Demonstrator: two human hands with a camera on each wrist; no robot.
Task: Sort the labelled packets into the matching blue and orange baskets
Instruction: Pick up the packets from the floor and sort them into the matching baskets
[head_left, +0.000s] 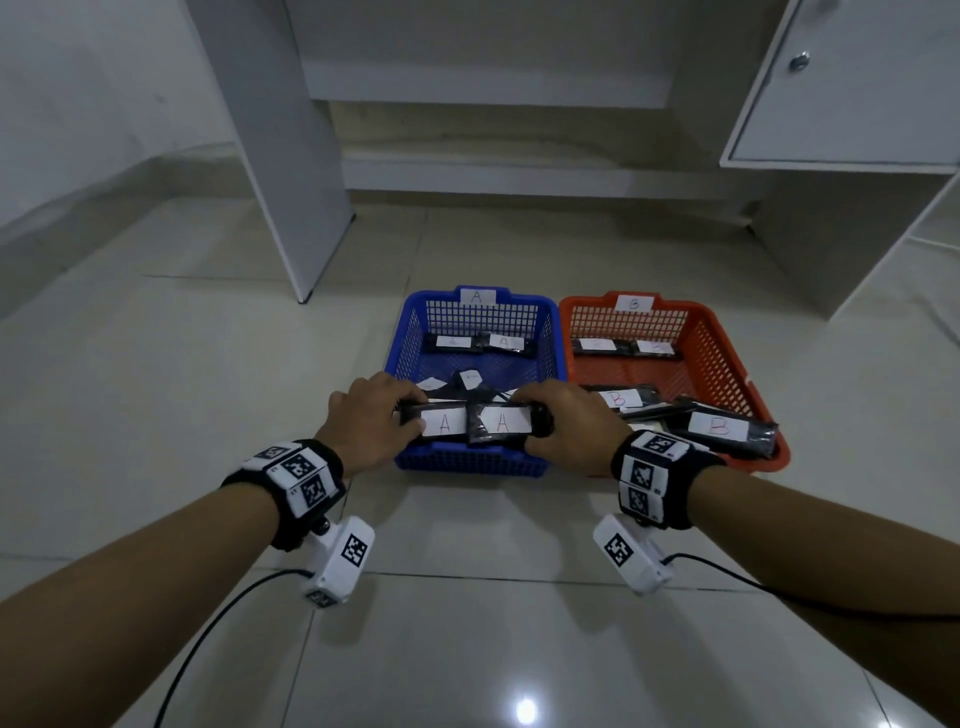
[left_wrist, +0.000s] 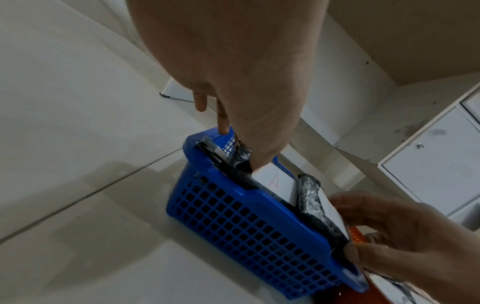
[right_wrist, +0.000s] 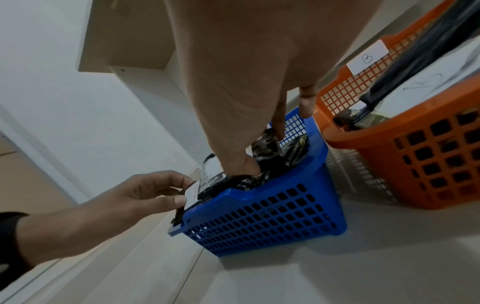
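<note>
Hands over near edge of blue basket (head_left: 470, 462), floor-standing. Left hand (head_left: 370, 421) fingers pinch left "A" packet (head_left: 441, 423); right hand (head_left: 574, 426) fingers pinch right "A" packet (head_left: 506, 422). Orange basket (head_left: 727, 343), just beside, contains "B" packets (head_left: 719, 426).
</note>
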